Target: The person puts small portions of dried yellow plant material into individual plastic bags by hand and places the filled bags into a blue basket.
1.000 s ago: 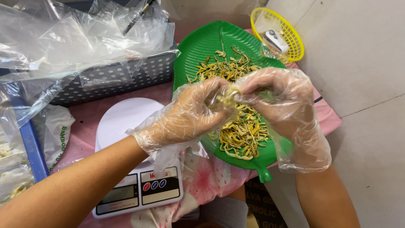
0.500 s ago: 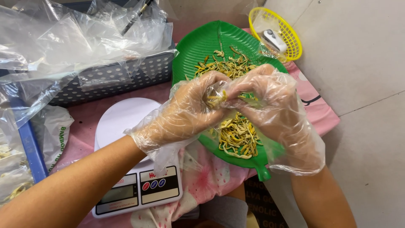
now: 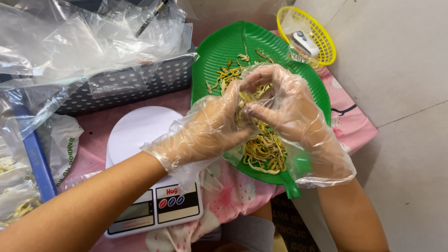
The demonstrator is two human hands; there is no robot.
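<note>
Surface: small table under a pink flowered cloth [image 3: 233, 200], pushed up near a pale wall [image 3: 396, 56]; grey tiled floor [image 3: 420, 186] on the right

On it: green leaf-shaped tray [image 3: 219, 56] with a loose pile of yellow-green dried strips [image 3: 263, 151]. White kitchen scale [image 3: 140, 135] just left of the tray, round platter bare, display and buttons at the near edge. Grey perforated basket [image 3: 130, 84] behind the scale, stuffed with clear plastic bags [image 3: 70, 42]. Yellow mesh basket [image 3: 322, 42] at the far right corner with a small white device [image 3: 305, 43] inside. Blue crate edge [image 3: 35, 163] at far left, filled bags next to it

Hands: both in loose clear disposable gloves, meeting over the middle of the tray. Left hand [image 3: 212, 128] curled, fingers closed round a small clump of strips. Right hand [image 3: 291, 109] pressed against it, thumb and fingertips pinched in on the same clump. Clump sits between the two palms, just above the pile, not resting on it

Hard to read:
- how much of the clump each hand holds; glove film and fingers cover it
- centre of the tray hidden under the hands
- what the white device is; too small
- bag contents at far left are cut off by the frame edge
- dark object under the table's front edge, only partly visible, can't identify
</note>
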